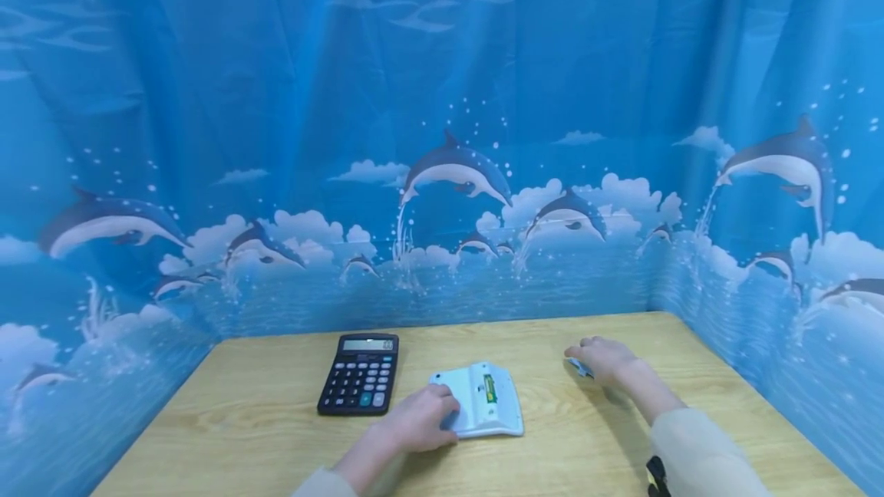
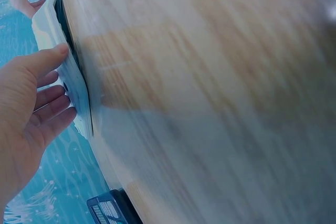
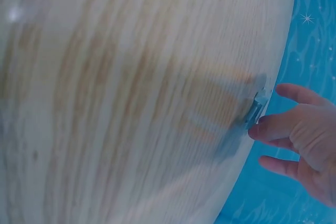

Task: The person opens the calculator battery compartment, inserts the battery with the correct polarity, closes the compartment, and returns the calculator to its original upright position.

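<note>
A pale blue device, likely a calculator [image 1: 459,391], lies face down, its battery compartment uncovered. A green and yellow battery [image 1: 490,388] shows inside. My left hand [image 1: 420,419] grips the device's left edge; in the left wrist view the thumb [image 2: 60,49] lies on one side and the fingers on another. Farther right, my right hand [image 1: 608,360] is over a small pale blue plastic piece [image 1: 580,367], which looks like a battery cover. In the right wrist view the fingers are spread around this piece [image 3: 256,109], the thumb touching or very near it.
A black calculator [image 1: 359,376] with its display lit lies face up to the left of the pale device. Underneath is a wood-grain table [image 1: 249,405]. Blue dolphin-print curtains [image 1: 331,136] enclose its back and sides. A small black object [image 1: 658,474] is by the right sleeve.
</note>
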A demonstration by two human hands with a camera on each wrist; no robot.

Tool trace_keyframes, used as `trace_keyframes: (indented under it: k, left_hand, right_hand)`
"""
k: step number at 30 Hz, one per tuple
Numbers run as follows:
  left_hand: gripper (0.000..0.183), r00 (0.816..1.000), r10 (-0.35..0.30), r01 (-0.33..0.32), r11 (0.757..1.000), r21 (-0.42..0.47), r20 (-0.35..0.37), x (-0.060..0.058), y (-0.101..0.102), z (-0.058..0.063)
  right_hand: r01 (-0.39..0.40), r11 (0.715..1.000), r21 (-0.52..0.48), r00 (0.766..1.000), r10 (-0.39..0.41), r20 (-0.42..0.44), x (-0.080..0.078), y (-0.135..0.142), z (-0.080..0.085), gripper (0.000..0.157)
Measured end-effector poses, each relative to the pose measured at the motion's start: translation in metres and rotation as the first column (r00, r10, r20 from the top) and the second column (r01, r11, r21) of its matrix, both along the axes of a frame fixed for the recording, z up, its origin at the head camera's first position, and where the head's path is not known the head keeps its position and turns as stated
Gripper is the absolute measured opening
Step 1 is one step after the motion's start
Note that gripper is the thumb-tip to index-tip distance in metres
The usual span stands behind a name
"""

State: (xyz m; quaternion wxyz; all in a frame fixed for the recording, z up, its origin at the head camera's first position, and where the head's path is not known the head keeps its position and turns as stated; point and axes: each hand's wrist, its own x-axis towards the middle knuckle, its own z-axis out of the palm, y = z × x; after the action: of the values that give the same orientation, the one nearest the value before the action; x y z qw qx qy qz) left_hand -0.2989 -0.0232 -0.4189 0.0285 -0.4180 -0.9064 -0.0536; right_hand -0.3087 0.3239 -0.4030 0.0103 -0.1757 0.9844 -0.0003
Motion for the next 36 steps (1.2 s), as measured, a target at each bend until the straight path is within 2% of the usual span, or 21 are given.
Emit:
trace_keyframes:
  k: [6,11,18,25,28,32,36]
  left_hand:
    - [0.037,1.0,0.019,-0.019,1.0,0.008,0.002,0.0028,0.0006,0.0007]
    - [0.037,1.0,0.027,-0.027,1.0,0.004,0.008,0.0032,0.0014,0.0024]
    - [0.037,1.0,0.022,-0.022,1.0,0.002,-0.001,0.0033,0.002,0.0011]
    - [0.037,1.0,0.015,-0.015,1.0,0.004,-0.014,0.0029,0.0011,0.0009]
    - [0.037,1.0,0.011,-0.01,1.0,0.005,-0.022,0.0029,0.0009,0.0011]
    - [0.037,1.0,0.011,-0.011,1.0,0.004,-0.027,0.003,0.0009,0.0009]
    - [0.037,1.0,0.011,-0.011,1.0,0.002,-0.024,0.0032,0.0011,0.0008]
  right_hand:
    - [-0.026,1.0,-0.007,1.0,0.026,-0.011,-0.0018,-0.0012,-0.0008,0.048]
    - [-0.029,0.998,-0.055,0.999,0.028,-0.022,-0.0022,0.0005,-0.0015,0.024]
    - [0.039,0.982,-0.184,0.997,-0.027,0.066,-0.005,0.0027,-0.004,0.015]
    - [0.06,0.951,-0.303,0.991,-0.02,0.134,-0.001,0.002,-0.0018,0.012]
    - [0.054,0.94,-0.336,0.991,-0.009,0.135,-0.0001,0.0031,-0.002,0.01]
    - [0.006,0.937,-0.349,0.995,0.029,0.094,0.0002,0.0049,-0.0031,0.009]
    - [-0.02,0.944,-0.33,0.998,0.037,0.045,0.0002,0.0066,-0.005,0.02]
